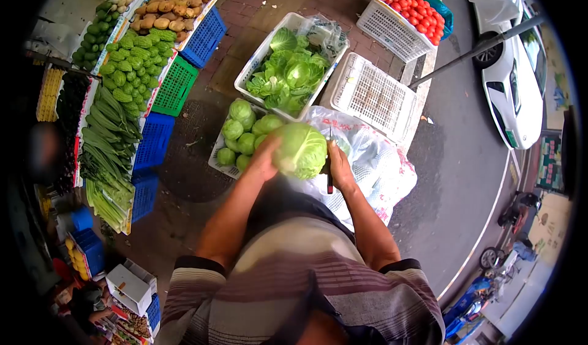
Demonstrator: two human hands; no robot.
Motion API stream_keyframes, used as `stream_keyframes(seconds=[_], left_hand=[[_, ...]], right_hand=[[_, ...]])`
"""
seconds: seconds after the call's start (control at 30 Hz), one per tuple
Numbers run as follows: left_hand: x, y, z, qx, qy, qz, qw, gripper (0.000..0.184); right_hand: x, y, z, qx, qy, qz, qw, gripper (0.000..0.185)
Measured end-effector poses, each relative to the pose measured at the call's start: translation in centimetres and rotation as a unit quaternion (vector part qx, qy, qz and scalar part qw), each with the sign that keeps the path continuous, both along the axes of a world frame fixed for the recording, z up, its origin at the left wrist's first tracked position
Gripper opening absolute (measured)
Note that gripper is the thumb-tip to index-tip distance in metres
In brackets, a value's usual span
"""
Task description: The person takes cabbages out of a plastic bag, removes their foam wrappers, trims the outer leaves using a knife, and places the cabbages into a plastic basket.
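Observation:
A round green cabbage [301, 151] is held up in front of my body. My left hand [264, 159] grips it from the left, fingers curled around its side. On the cabbage's right, my right hand [340, 166] is closed on a slim knife [330, 184] with a dark and red handle; its thin blade points away from me. Whether the blade touches the cabbage I cannot tell. Just beyond my left hand, a white crate [222, 165] holds several trimmed cabbages [241, 128]. A large white plastic bag [373, 173] lies beside my right hand.
Ahead stands a white crate [245, 75] of loose leaves, beside an upturned white crate [375, 97]. Tomatoes [413, 11] fill a basket farther off. Vegetable displays with bitter gourds [131, 66] line the left. A white car [513, 81] and a slanting pole [474, 49] are right.

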State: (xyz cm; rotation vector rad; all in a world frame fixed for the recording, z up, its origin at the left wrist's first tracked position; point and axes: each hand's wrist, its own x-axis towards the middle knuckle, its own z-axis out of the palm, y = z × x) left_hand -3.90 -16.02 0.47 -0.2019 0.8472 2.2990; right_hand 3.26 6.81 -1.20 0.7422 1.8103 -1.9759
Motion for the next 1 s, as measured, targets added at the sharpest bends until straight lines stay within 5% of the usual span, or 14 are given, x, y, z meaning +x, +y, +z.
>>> stream_keyframes(seconds=[0.07, 0.2, 0.3, 0.4, 0.57, 0.67, 0.77, 1.0], left_hand=[[-0.1, 0.1, 1.4, -0.029, -0.007, -0.026, 0.999, 0.074], [-0.7, 0.3, 2.7, -0.020, 0.011, -0.060, 0.998, 0.082], [0.1, -0.1, 2.5, -0.072, 0.083, -0.062, 0.992, 0.093], [0.7, 1.2, -0.4, -0.076, 0.041, 0.029, 0.996, 0.069], [1.1, 1.2, 2.1, -0.094, 0.030, 0.054, 0.994, 0.070], [1.1, 1.5, 1.7, -0.161, 0.057, 0.092, 0.981, 0.072], [1.4, 1.5, 2.1, -0.166, 0.069, 0.089, 0.980, 0.077], [1.9, 1.2, 2.9, -0.213, 0.130, 0.059, 0.967, 0.086]], right_hand=[[0.1, -0.5, 5.1, 0.087, 0.073, 0.048, 0.992, 0.071], [1.1, 1.0, 0.3, 0.288, 0.259, 0.075, 0.919, 0.073], [1.2, 0.9, 2.7, 0.101, 0.122, 0.035, 0.987, 0.074], [1.4, -0.6, 4.2, 0.007, 0.002, 0.007, 1.000, 0.068], [1.1, -0.4, 5.4, 0.092, 0.109, 0.013, 0.990, 0.068], [1.4, 0.0, 8.1, 0.197, 0.193, 0.151, 0.949, 0.074], [1.5, -0.5, 7.5, 0.284, 0.194, 0.226, 0.911, 0.081], [1.5, -0.4, 9.0, 0.274, 0.157, 0.247, 0.916, 0.080]])
